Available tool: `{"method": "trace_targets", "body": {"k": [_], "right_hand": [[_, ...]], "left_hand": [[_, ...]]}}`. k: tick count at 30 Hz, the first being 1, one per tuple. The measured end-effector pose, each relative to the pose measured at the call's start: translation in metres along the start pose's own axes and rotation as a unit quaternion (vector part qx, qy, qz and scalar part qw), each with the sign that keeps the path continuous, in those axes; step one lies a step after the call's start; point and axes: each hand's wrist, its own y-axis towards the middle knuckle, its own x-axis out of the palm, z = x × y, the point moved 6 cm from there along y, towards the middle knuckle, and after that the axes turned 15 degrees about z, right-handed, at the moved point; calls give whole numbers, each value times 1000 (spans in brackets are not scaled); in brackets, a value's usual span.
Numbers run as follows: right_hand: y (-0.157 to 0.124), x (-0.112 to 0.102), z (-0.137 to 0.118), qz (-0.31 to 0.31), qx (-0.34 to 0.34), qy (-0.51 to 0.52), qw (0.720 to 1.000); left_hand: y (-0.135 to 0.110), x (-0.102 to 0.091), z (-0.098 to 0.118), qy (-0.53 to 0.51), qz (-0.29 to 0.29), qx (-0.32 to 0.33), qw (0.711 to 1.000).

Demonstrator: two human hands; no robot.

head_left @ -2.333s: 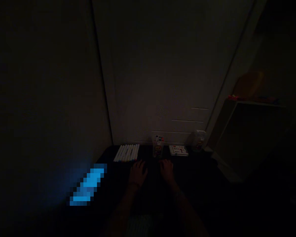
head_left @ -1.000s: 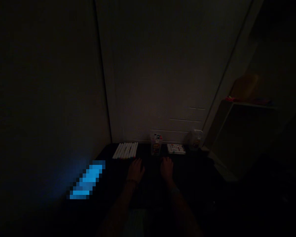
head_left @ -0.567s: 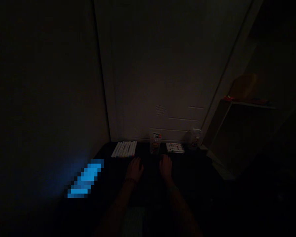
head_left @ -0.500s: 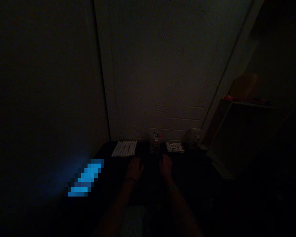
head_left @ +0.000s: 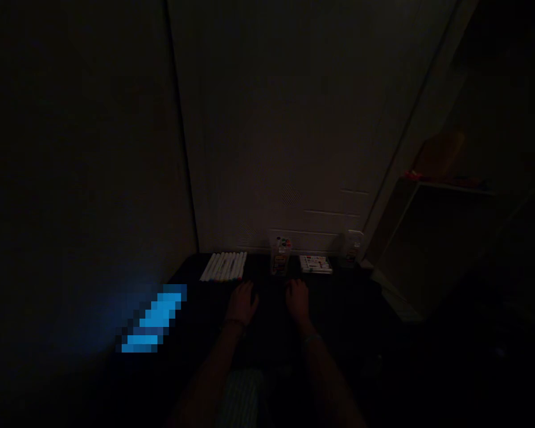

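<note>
The room is very dark. My left hand (head_left: 243, 301) and my right hand (head_left: 298, 299) rest palm down, side by side, on a dark table (head_left: 339, 297). Their fingers look laid flat, and nothing shows in either hand. Just beyond my left hand lies a row of white markers (head_left: 223, 266). A clear cup of markers (head_left: 280, 256) stands beyond the gap between my hands. A flat white box with coloured print (head_left: 315, 264) lies past my right hand.
A clear container (head_left: 352, 249) stands at the table's back right against a white door (head_left: 294, 148). A glowing blue blurred patch (head_left: 154, 321) sits at the left. A dark shelf unit (head_left: 446, 238) with small coloured things on top stands to the right.
The view has drifted slightly, so everything sits a little higher and further left in the picture. Both hands stay flat on the table in the same places.
</note>
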Motion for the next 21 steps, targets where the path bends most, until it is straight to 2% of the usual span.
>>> {"method": "trace_targets", "body": {"k": [21], "right_hand": [[0, 2, -1, -16, -7, 16, 1000]], "left_hand": [[0, 1, 0, -1, 9, 22, 1000]]}}
